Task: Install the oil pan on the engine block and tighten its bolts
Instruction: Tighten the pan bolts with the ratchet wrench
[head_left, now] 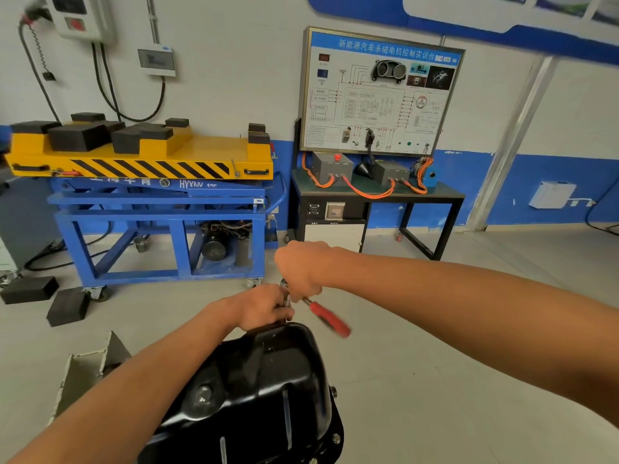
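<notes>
A glossy black oil pan (264, 390) lies bottom-up below me, with bolts (336, 438) showing along its right flange. At its far edge stands a ratchet wrench with a red handle (330, 319) that points down and to the right, blurred. My left hand (264, 306) grips the wrench's metal shaft just above the pan's far rim. Over the wrench's head, my right hand (299, 269) curls around it from above. The engine block under the pan is hidden.
A blue and yellow lift table (157, 182) with black rubber blocks stands at the back left. A training bench with a diagram board (378, 95) and orange cables is behind the hands. Loose black blocks (67, 306) lie on the floor at left, next to a grey metal bracket (90, 366).
</notes>
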### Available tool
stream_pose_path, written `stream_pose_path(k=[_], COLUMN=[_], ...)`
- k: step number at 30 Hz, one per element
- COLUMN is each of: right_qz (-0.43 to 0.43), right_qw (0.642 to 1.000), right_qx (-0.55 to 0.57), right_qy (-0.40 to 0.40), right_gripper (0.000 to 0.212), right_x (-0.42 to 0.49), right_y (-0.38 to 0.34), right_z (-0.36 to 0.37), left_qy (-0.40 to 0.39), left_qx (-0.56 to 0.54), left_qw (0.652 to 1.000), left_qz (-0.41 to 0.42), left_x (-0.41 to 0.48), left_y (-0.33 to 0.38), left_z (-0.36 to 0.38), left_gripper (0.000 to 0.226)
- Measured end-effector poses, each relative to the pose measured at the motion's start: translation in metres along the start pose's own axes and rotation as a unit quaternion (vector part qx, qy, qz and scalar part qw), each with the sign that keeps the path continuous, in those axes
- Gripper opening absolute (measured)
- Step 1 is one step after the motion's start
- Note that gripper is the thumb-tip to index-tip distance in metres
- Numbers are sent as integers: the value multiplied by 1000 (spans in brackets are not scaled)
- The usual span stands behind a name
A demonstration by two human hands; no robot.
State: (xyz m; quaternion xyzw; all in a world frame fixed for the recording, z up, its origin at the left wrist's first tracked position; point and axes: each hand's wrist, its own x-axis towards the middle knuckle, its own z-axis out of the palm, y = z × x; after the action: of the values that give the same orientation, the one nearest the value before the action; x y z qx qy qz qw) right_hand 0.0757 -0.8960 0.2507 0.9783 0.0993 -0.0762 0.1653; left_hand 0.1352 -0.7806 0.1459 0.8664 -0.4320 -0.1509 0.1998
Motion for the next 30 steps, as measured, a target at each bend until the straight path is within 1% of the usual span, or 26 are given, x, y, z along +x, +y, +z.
stream_pose_path(k=[1,3,4,7,11,13,16,18,21,24,27,30], right_qz=[-9,-47,-72,-128,-158,-149,-135,-139,-151,-156,-155,-136], right_qw=[1000,997,993,976,969,974,983,985,987,987,988,990], right_qx=[-15,-46,-72,-148,-166,-154,-123,-104,-56,-28,-21,-36], right_qy=[14,46,61,92,94,79,36,13,-4,-10,-10,11], right_gripper=[35,40,38,24,23,19,22,16,20,17,19,15], right_x=[-1,-5,-6,-6,-5,-6,-11,-14,-12,-11,-9,-8], right_y=[1,5,7,9,15,17,12,8,5,6,8,11], right_z=[1,3,4,11,15,15,13,10,7,4,4,5], left_qy=[-1,-6,-9,-14,-15,-6,12,20,17,6,-2,0], left_qx=[0,0,-2,-11,-14,-22,-35,-32,-41,-39,-28,-26], left_qw=[1000,1000,1000,1000,1000,1000,999,999,998,998,999,999], left_qz=[-2,0,3,8,1,-7,-26,-34,-40,-44,-44,-42], left_x=[1,1,1,1,1,1,1,0,-3,-6,-7,-6], left_y=[0,2,3,3,2,1,-2,-2,0,2,2,1], left_z=[0,-1,-2,-2,0,2,3,3,2,-1,-2,0], left_gripper=[35,38,39,41,39,39,42,44,42,37,42,43])
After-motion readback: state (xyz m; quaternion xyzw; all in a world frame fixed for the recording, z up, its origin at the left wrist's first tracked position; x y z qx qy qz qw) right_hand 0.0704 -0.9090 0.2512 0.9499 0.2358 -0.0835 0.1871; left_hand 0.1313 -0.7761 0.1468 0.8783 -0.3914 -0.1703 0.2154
